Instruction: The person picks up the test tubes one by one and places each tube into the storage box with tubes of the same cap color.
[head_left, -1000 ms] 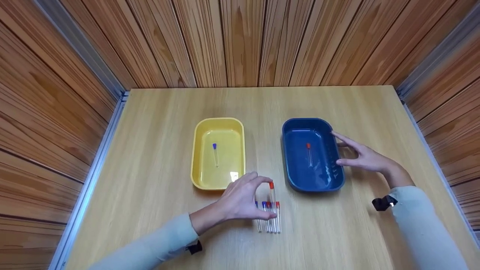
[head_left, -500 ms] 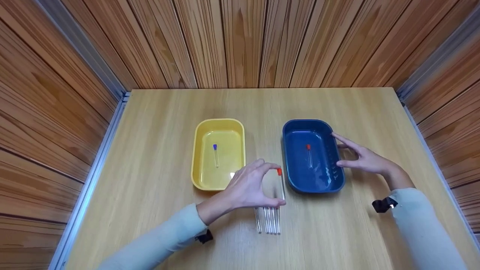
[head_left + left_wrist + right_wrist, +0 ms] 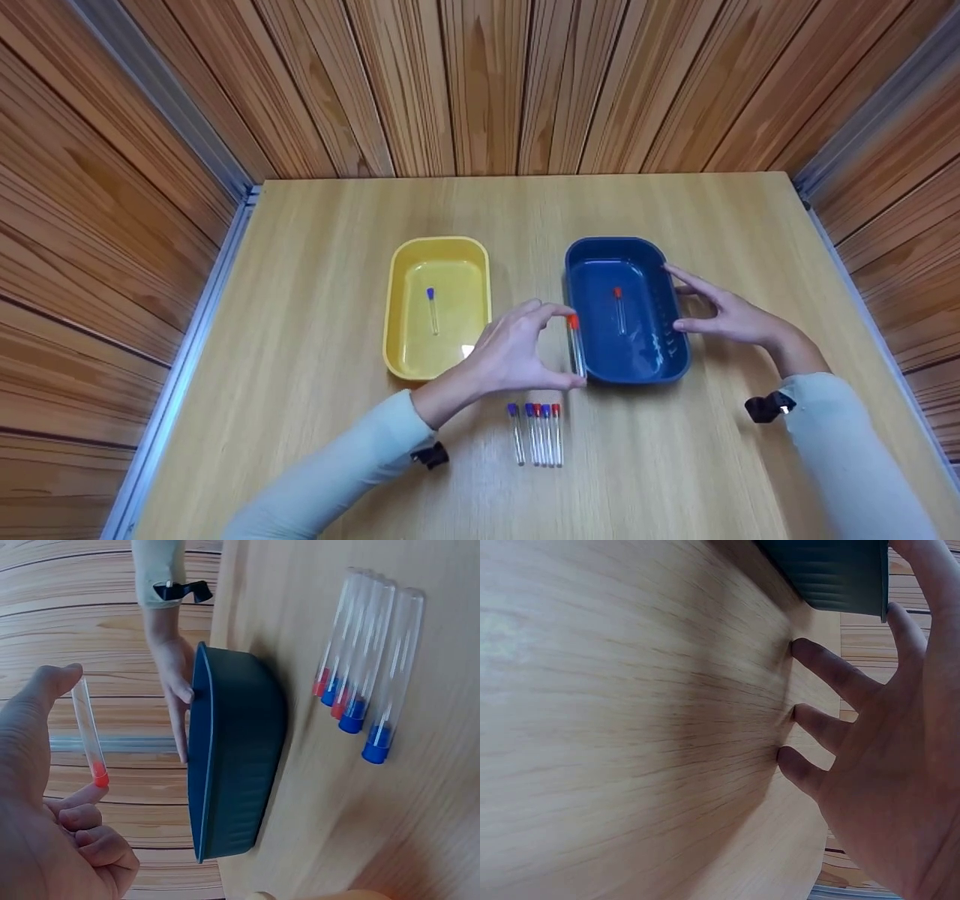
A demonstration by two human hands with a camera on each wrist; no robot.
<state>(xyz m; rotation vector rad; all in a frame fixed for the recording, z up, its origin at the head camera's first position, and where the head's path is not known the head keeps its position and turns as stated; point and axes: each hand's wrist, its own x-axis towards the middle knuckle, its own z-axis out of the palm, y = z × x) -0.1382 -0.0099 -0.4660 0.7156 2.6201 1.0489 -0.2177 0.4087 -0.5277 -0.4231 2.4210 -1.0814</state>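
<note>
My left hand (image 3: 517,354) pinches a red-capped test tube (image 3: 577,346) lengthwise, thumb at the clear rounded end and index finger at the cap. In the head view the tube overlaps the near left edge of the dark blue tray (image 3: 628,367); the left wrist view shows it raised above the table. My right hand (image 3: 739,319) has its thumb and index finger at that tray's right rim, its other fingertips (image 3: 804,649) down by the tabletop. Another red-capped tube (image 3: 619,311) lies inside the blue tray.
Several test tubes (image 3: 536,435) with blue or red caps lie side by side on the near tabletop. Left of the blue tray stands a yellow tray (image 3: 397,315) holding one blue-capped tube (image 3: 433,311). Wood-panelled walls (image 3: 487,90) enclose the table's back and sides.
My left hand has carried the red-capped tube away from the row, forward and right to the blue tray's edge. My right hand has stayed at the tray's rim.
</note>
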